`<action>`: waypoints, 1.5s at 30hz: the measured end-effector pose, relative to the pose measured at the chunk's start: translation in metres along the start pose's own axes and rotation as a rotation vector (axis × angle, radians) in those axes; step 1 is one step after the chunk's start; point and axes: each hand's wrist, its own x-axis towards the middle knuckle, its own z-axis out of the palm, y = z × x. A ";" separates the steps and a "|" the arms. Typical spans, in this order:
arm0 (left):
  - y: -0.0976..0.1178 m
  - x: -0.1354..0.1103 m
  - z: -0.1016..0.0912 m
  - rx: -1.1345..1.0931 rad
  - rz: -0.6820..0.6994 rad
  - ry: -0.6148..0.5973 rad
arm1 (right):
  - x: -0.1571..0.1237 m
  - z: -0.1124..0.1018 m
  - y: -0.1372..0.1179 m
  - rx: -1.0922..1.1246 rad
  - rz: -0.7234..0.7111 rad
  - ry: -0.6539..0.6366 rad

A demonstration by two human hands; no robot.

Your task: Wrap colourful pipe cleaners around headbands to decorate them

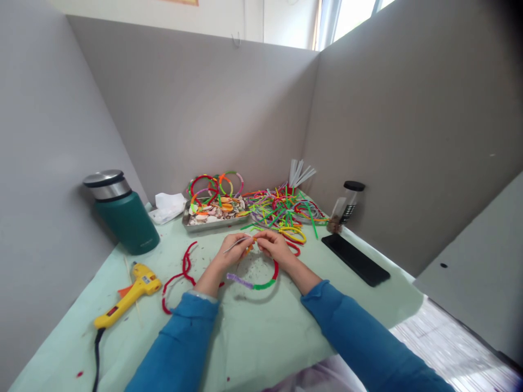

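My left hand and my right hand meet above the table, fingertips pinched together at the top of a ring of pipe cleaners. Purple, green and red sections of the ring curve below the hands, and a bit of orange shows between the fingers. A thin pale strand sticks out to the left across my left hand. The exact join at the fingertips is covered. Beside my left wrist lie bent red pipe cleaners.
A yellow glue gun and a green bottle stand left. Behind the hands are a metal tray of shells, finished-looking rings and heaped pipe cleaners. A black phone-like slab and clear bottle are right.
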 end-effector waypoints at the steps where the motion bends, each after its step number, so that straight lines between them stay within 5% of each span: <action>1: -0.001 0.000 0.000 0.004 -0.009 -0.002 | 0.000 0.000 0.000 -0.008 0.001 0.003; 9: 0.003 -0.001 0.001 0.030 0.016 -0.013 | 0.000 0.001 -0.002 0.015 0.017 0.001; 14: 0.005 0.000 0.003 0.007 0.047 0.091 | 0.001 0.000 0.000 0.029 0.045 0.008; 25: -0.005 0.007 0.003 0.060 0.053 0.191 | -0.005 -0.002 -0.008 0.028 0.036 -0.150; 35: 0.008 0.002 0.001 0.275 0.051 0.195 | -0.001 -0.001 0.001 0.008 0.013 -0.068; 45: 0.007 0.001 -0.002 0.103 0.007 0.046 | 0.000 -0.004 0.003 -0.007 0.019 -0.074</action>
